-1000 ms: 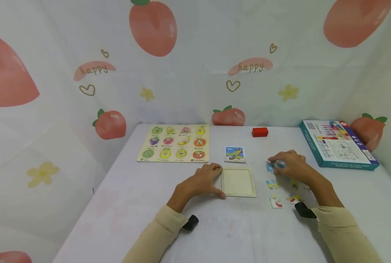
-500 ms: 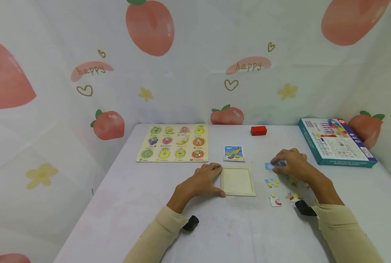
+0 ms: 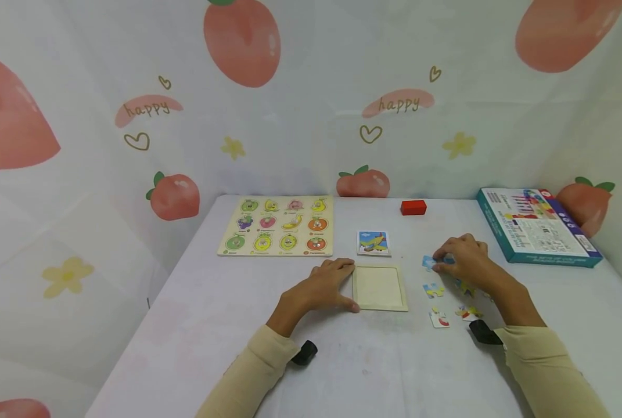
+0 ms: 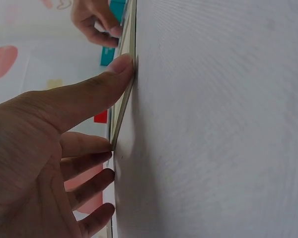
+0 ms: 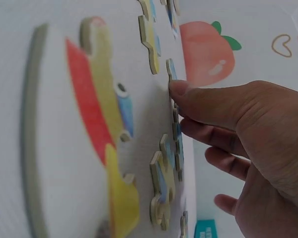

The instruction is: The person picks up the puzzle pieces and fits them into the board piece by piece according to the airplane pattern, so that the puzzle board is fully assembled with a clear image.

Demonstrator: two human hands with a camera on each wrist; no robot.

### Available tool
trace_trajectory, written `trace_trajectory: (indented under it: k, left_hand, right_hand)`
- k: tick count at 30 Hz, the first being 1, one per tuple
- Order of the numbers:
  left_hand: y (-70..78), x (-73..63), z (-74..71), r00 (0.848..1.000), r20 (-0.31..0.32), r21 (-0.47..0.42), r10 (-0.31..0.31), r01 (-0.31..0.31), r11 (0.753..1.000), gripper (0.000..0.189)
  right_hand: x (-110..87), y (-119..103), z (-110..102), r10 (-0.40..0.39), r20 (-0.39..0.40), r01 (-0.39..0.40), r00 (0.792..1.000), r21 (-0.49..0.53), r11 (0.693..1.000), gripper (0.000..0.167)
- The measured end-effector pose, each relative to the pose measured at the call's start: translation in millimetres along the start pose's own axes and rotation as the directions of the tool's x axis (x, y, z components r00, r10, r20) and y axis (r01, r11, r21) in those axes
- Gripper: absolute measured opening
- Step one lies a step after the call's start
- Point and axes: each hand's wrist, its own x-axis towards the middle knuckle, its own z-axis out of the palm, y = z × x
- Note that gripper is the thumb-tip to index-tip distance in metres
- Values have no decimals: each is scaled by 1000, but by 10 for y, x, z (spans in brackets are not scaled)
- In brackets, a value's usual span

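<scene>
Twice “happy” (image 3: 398,104) (backdrop (image 3: 290,139)), left hand (image 3: 323,287) holding frame (image 3: 378,266), right hand (image 3: 466,260) touching jigsaw (image 3: 428,263)

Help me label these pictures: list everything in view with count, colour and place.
table: 1, white, foreground
backdrop: 1, white with red fruit, behind table
wooden frame: 1, pale, mid-table
picture card: 1, blue and yellow, behind frame
puzzle pieces: several (some hidden), multicoloured, right of frame
fruit board: 1, cream, back left
block: 1, red, back centre
box: 1, teal and white, back right
sleeves: 2, beige, on forearms
wrist devices: 2, black, at wrists
left hand: 1, bare, touching frame's left edge
right hand: 1, bare, pinching a piece
</scene>
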Motion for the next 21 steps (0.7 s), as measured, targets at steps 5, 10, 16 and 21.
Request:
trace_trajectory:
  k: [5,10,16,21]
  left_hand:
    - [-12,13,7,1000,11,2,-6,6,1000,97]
    - [-26,16,7,1000,23,-12,-15,15,1000,95]
    - [-25,19,5,1000,22,-12,-17,17,1000,93]
    - [-17,24,10,1000,20,-5,-15,15,1000,93]
  right_hand:
    - [-6,-44,-15,-21,-22,21,1000,-1,1000,33]
    - [9,-227,8,-74,-28,74,997,9,997,28]
    - [53,-552,131,-180,-34,181,983,20,983,22]
    - [137,-752,244,-218,-5,218,976,19,976,23]
